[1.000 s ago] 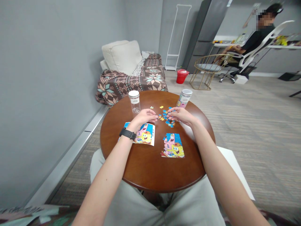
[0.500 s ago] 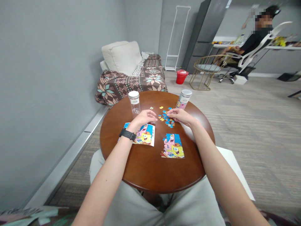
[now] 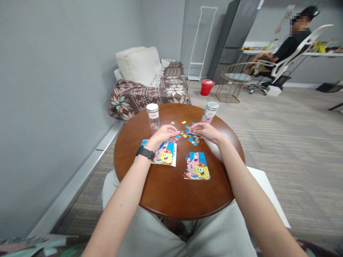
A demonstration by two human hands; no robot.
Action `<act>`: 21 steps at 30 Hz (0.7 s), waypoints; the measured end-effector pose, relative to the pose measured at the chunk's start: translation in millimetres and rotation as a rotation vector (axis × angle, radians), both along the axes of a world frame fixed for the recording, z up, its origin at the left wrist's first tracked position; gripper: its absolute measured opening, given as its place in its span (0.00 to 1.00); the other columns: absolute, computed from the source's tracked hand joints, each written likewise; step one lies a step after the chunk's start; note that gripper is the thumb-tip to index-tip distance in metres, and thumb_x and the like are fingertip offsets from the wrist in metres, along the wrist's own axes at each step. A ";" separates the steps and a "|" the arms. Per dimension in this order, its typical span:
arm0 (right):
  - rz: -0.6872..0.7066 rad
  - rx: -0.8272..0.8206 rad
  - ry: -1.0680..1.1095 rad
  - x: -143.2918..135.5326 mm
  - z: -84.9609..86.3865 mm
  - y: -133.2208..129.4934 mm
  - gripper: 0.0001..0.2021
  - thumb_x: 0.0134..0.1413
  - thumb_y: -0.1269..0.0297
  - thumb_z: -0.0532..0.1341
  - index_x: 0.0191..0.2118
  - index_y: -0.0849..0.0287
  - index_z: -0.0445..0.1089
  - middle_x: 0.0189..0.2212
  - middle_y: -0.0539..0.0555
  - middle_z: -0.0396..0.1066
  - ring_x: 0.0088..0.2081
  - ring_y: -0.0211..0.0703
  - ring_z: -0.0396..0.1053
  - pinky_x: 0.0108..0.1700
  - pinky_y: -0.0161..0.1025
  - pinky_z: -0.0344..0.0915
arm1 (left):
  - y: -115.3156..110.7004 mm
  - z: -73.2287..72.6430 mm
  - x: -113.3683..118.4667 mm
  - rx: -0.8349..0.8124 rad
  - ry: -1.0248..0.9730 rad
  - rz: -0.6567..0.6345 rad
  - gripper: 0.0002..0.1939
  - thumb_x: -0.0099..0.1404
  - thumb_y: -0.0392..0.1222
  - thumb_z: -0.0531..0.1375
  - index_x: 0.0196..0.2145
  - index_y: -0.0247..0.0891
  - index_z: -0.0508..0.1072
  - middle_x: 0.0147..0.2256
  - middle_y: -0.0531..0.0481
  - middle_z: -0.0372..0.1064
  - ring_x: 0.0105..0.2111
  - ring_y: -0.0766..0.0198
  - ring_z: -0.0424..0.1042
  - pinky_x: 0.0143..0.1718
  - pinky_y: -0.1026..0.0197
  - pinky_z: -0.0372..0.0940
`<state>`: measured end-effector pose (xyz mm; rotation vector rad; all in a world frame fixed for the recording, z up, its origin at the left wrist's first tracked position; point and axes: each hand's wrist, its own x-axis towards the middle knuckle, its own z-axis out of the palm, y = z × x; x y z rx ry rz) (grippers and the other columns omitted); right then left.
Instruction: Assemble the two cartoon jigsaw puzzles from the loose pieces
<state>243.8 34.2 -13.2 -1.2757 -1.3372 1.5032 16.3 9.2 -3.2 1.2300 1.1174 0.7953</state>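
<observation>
My left hand [image 3: 168, 133] is closed on a blue puzzle piece [image 3: 177, 136], above the upper edge of the printed picture sheet [image 3: 169, 157]. At the right side of a loose heap of blue and yellow puzzle pieces [image 3: 193, 140] is my right hand [image 3: 205, 130]. Its fingertips are drawn together over the heap, and what they pinch, if anything, is too small to make out. Nearer to me lies a joined section of the puzzle [image 3: 197, 166], showing a pink and a yellow cartoon figure. Its left edge is uneven.
A clear jar with a white lid [image 3: 154, 119] stands at the table's back left. A printed canister [image 3: 210, 111] stands behind my right hand. Beyond the round wooden table [image 3: 171, 192] are a covered sofa [image 3: 150, 92], a red bin [image 3: 207, 87] and a seated person [image 3: 292, 46].
A blue puzzle piece now shows in my left fingers, where none was visible before. My right fingers have shifted slightly over the heap.
</observation>
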 end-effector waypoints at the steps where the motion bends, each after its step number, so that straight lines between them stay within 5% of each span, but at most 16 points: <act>1: -0.008 -0.004 0.006 0.0 0.3 -0.4 0.09 0.45 0.83 0.64 0.30 0.62 0.72 0.31 0.54 0.78 0.36 0.38 0.76 0.38 0.31 0.74 | -0.3 0.5 0.2 -0.003 -0.001 0.007 0.10 0.58 0.37 0.67 0.33 0.33 0.69 0.23 0.53 0.70 0.23 0.68 0.73 0.27 0.66 0.67; 9: -0.034 -0.036 -0.045 -0.9 8.8 -4.9 0.07 0.49 0.80 0.64 0.32 0.62 0.71 0.33 0.57 0.79 0.28 0.36 0.75 0.27 0.28 0.71 | 3.3 -3.5 0.0 0.052 -0.029 0.041 0.10 0.53 0.29 0.68 0.31 0.32 0.70 0.25 0.54 0.71 0.23 0.73 0.71 0.30 0.67 0.68; 16: -0.036 0.028 -0.054 -2.1 8.7 -2.4 0.08 0.48 0.81 0.62 0.30 0.62 0.72 0.29 0.54 0.77 0.28 0.34 0.72 0.32 0.29 0.69 | 5.7 -8.3 -2.0 0.075 -0.087 -0.016 0.10 0.54 0.40 0.69 0.27 0.31 0.73 0.26 0.50 0.72 0.27 0.72 0.72 0.36 0.66 0.68; 21: -0.005 0.044 -0.060 -1.8 8.8 -2.7 0.08 0.47 0.80 0.61 0.33 0.62 0.73 0.27 0.52 0.77 0.26 0.33 0.70 0.32 0.30 0.68 | 3.0 -4.2 -1.4 0.078 -0.062 0.004 0.09 0.52 0.32 0.69 0.29 0.31 0.73 0.27 0.50 0.73 0.28 0.71 0.73 0.35 0.67 0.68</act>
